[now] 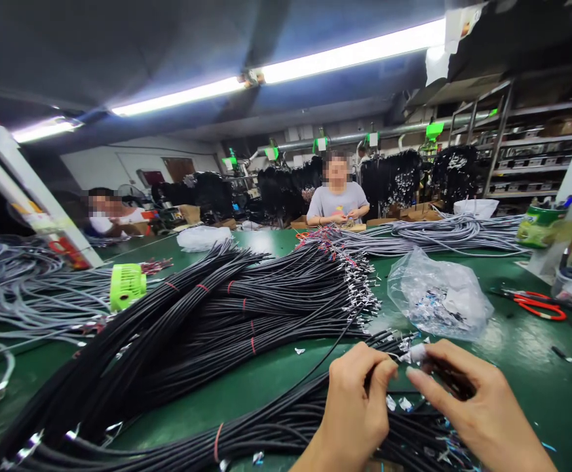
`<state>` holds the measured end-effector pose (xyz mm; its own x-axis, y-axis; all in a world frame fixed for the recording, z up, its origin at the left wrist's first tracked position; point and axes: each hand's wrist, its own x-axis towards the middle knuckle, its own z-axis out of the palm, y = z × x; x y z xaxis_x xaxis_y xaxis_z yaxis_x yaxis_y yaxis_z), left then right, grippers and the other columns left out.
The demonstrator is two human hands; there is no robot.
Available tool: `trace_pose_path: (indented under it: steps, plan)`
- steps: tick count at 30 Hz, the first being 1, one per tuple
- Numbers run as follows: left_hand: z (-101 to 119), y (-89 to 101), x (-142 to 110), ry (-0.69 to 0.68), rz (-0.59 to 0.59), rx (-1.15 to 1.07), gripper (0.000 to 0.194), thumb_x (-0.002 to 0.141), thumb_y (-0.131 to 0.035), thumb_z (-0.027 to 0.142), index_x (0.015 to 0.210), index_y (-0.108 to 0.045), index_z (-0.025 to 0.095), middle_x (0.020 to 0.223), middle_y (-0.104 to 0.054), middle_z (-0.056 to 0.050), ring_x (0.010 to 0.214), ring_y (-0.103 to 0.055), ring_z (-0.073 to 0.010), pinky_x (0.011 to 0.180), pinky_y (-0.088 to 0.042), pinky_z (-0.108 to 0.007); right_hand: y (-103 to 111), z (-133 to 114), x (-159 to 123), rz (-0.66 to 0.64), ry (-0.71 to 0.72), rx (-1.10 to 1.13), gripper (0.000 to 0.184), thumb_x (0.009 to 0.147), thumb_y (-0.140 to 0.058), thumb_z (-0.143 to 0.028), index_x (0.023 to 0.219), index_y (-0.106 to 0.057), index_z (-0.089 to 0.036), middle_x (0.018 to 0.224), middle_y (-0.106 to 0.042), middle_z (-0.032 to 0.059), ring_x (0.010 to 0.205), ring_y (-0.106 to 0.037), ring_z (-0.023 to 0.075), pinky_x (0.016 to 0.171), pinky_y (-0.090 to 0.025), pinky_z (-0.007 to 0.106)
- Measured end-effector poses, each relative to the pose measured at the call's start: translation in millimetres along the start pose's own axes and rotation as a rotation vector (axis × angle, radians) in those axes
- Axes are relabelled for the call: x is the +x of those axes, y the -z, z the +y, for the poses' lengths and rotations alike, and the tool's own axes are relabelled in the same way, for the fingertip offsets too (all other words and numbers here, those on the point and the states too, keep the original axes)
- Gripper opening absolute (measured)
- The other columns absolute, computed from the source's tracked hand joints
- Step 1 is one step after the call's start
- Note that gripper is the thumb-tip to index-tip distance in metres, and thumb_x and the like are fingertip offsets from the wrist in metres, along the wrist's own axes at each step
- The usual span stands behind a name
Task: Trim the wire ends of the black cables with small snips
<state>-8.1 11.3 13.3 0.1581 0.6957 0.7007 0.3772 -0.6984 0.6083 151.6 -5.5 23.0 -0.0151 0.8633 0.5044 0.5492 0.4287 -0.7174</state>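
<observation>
My left hand (357, 403) is closed in a pinch on the end of a black cable (315, 364) low in the head view. My right hand (472, 406) is closed too, pinching a small white connector piece (417, 353) right at the cable's end. Both hands meet just above a bundle of black cables (276, 426) on the green table (516, 347). A large pile of black cables (227, 308) bound with red ties spreads to the left.
A clear plastic bag of small parts (438, 295) lies just beyond my hands. Red-handled scissors (536, 305) lie at right, a green fan (127, 286) at left. Grey cables (438, 236) cover the far side. One person (337, 196) works opposite, another person (109, 216) at far left.
</observation>
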Motion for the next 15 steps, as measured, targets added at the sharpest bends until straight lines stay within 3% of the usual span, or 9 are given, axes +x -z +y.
trace_pose_path:
  steps: [6, 8, 11, 13, 15]
  plan:
    - [1, -4.9, -2, 0.066, -0.018, -0.042, 0.023, 0.085, -0.05, 0.018, 0.065, -0.062, 0.014, 0.058, -0.058, -0.003, 0.055, -0.051, -0.0132, 0.051, -0.035, -0.023, -3, -1, -3, 0.075, 0.155, 0.04, 0.016, 0.085, -0.057, -0.03, 0.076, -0.066, -0.02, 0.065, -0.061, 0.0002, 0.054, -0.059, 0.0132, 0.052, -0.05, 0.02]
    - [0, -5.1, -1, 0.198, -0.078, -0.136, 0.026, 0.085, -0.052, 0.024, 0.063, -0.062, 0.013, 0.057, -0.056, -0.003, 0.052, -0.05, -0.0125, 0.049, -0.034, -0.023, -5, 3, -4, 0.089, 0.227, 0.02, 0.013, 0.085, -0.055, -0.024, 0.082, -0.067, -0.02, 0.071, -0.064, 0.0018, 0.059, -0.061, 0.0137, 0.055, -0.051, 0.02]
    - [-4, -4.2, 5, 0.49, -0.303, -0.458, 0.035, 0.082, -0.055, 0.042, 0.063, -0.059, 0.012, 0.051, -0.052, -0.001, 0.041, -0.044, -0.0086, 0.041, -0.031, -0.02, -8, 9, -7, 0.106, 0.295, -0.023, 0.012, 0.084, -0.054, -0.018, 0.088, -0.066, -0.019, 0.076, -0.066, 0.0038, 0.064, -0.063, 0.0155, 0.059, -0.051, 0.022]
    - [-8, -5.5, 7, 0.635, -0.424, -0.678, 0.041, 0.072, -0.064, 0.051, 0.062, -0.056, 0.012, 0.049, -0.051, 0.001, 0.037, -0.043, -0.0068, 0.038, -0.029, -0.018, -10, 9, -8, 0.103, 0.259, -0.036, 0.011, 0.084, -0.054, -0.02, 0.084, -0.065, -0.019, 0.07, -0.064, 0.0024, 0.059, -0.061, 0.0147, 0.055, -0.049, 0.022]
    - [-13, -9.9, 6, 0.713, -0.447, -0.821, 0.047, 0.058, -0.074, 0.055, 0.059, -0.051, 0.014, 0.046, -0.051, 0.002, 0.036, -0.047, -0.007, 0.036, -0.03, -0.017, -11, 8, -7, 0.079, 0.168, -0.031, 0.016, 0.084, -0.054, -0.024, 0.073, -0.063, -0.019, 0.06, -0.058, -0.0001, 0.049, -0.054, 0.0129, 0.046, -0.044, 0.021]
